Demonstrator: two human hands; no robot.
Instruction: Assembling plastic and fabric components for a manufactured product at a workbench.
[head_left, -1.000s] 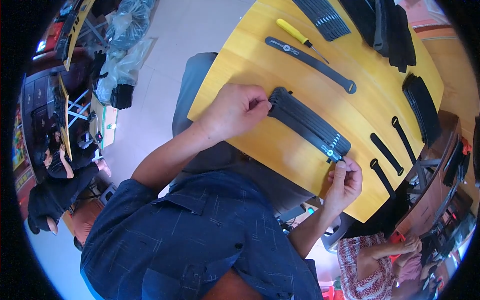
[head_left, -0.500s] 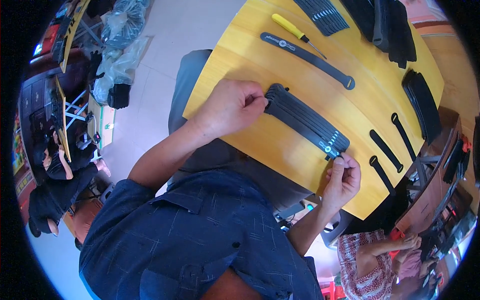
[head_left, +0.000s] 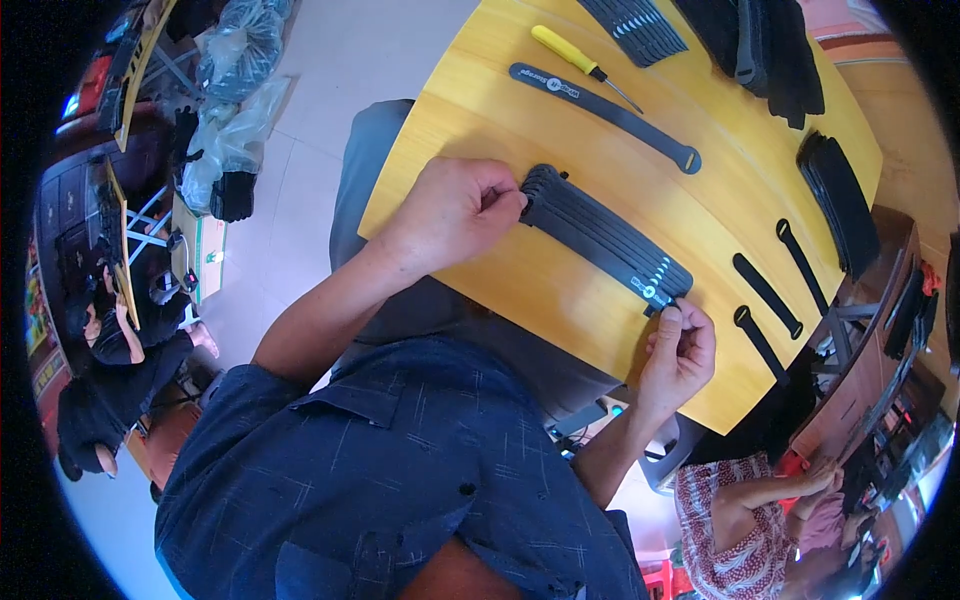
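Observation:
A fanned stack of dark grey hook-and-loop straps (head_left: 605, 235) lies slanted on the yellow wooden table. My left hand (head_left: 468, 208) is closed in a pinch at the stack's far-left end, where the strap ends bunch together. At the near-right end, with white print on the nearest strap, my right hand (head_left: 680, 350) pinches the corner between thumb and fingers. The fingertips hide exactly how much each hand grips. Beyond the stack, a single long grey strap (head_left: 620, 122) with a slotted end lies flat. Behind it rests a yellow-handled screwdriver (head_left: 570, 52).
Several short black straps (head_left: 768, 296) lie on the table's right side. A black strap bundle (head_left: 840, 205) sits at the right edge, with another fanned stack (head_left: 632, 30) and a dark pile (head_left: 770, 60) at the back. Other people (head_left: 735, 530) sit to the right and left.
Both hands keep hold of the two ends of the strap stack. The whole view has shifted slightly, so the table and everything on it appears a little further left and up.

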